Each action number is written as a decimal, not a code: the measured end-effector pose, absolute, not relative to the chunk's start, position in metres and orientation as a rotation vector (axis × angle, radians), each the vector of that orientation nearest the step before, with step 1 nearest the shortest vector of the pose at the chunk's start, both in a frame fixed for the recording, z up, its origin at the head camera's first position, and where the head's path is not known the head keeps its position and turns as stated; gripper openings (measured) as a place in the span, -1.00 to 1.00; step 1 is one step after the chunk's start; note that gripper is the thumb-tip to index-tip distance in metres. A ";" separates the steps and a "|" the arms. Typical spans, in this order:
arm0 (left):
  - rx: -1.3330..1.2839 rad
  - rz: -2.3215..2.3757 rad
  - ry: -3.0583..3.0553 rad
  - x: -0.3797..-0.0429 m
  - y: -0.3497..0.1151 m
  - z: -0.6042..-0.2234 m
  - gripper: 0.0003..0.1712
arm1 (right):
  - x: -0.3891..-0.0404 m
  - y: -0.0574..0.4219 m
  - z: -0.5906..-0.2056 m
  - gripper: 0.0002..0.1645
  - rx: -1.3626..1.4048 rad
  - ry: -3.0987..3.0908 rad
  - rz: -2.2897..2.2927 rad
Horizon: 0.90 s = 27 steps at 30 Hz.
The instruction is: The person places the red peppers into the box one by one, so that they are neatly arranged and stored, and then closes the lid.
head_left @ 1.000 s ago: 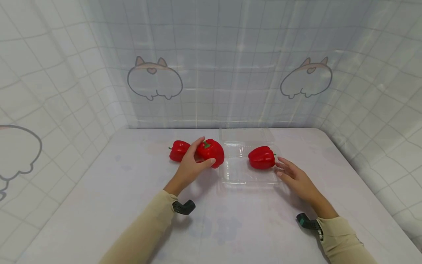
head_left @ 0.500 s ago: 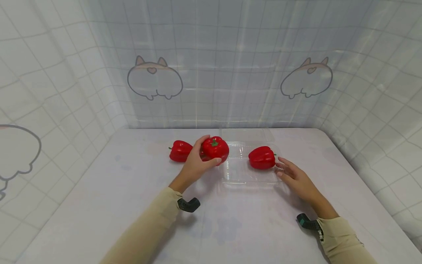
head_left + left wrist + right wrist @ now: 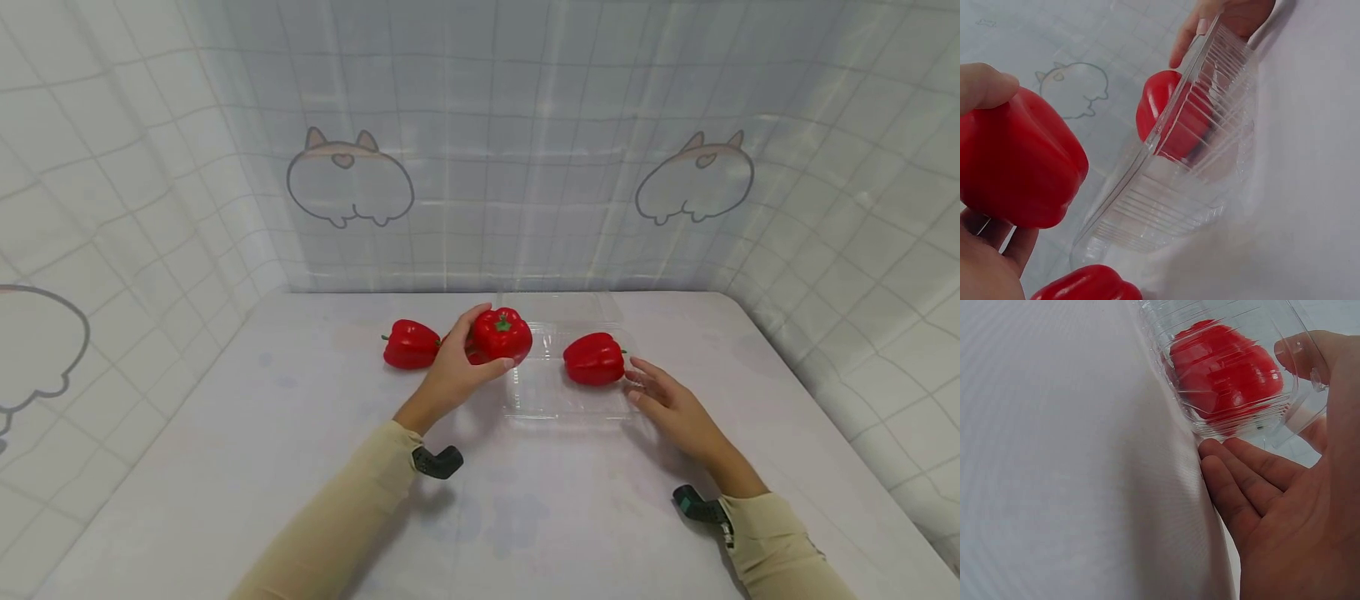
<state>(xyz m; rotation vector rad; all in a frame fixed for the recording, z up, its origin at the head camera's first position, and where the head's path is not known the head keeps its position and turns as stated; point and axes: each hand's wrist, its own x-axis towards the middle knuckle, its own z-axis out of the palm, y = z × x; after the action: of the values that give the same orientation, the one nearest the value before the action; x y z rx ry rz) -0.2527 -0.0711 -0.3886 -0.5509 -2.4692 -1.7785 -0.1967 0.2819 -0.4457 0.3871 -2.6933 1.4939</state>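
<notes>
The left hand (image 3: pixel 986 265) grips a red pepper (image 3: pixel 1019 162) near a clear container (image 3: pixel 1154 209).

Glossy red bell pepper (image 3: pixel 502 337) in my left hand (image 3: pixel 459 364)

Its green stem (image 3: pixel 503 323) faces me; I hold it near the left edge of an open, rectangular clear-plastic container (image 3: pixel 536 396), lid (image 3: pixel 558 307) folded back. Inside, a second glossy red bell pepper (image 3: pixel 594 360) lies on its side, stem pointing right.

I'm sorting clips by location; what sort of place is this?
Probably an indoor recording booth: gridded, cartoon-printed sheeting encloses three sides of a pale tabletop, and dark wrist devices are in view.
</notes>
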 end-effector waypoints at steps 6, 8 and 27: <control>-0.569 -1.763 -2.485 -0.254 -0.069 -0.388 0.06 | -0.198 0.282 -0.447 -0.24 0.383 -2.688 1.495; -0.561 -1.774 -2.488 -0.255 -0.069 -0.387 0.06 | -0.198 0.282 -0.448 -0.24 0.377 -2.691 1.495; -0.578 -1.761 -2.521 -0.264 -0.058 -0.381 0.08 | -0.197 0.281 -0.445 -0.24 0.377 -2.698 1.494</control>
<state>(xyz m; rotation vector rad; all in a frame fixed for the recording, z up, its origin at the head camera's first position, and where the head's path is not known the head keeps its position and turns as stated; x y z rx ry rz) -0.2639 -0.0583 -0.3811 -0.5780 -2.5215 -1.7607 -0.1969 0.2814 -0.4450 0.3768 -2.6975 1.4937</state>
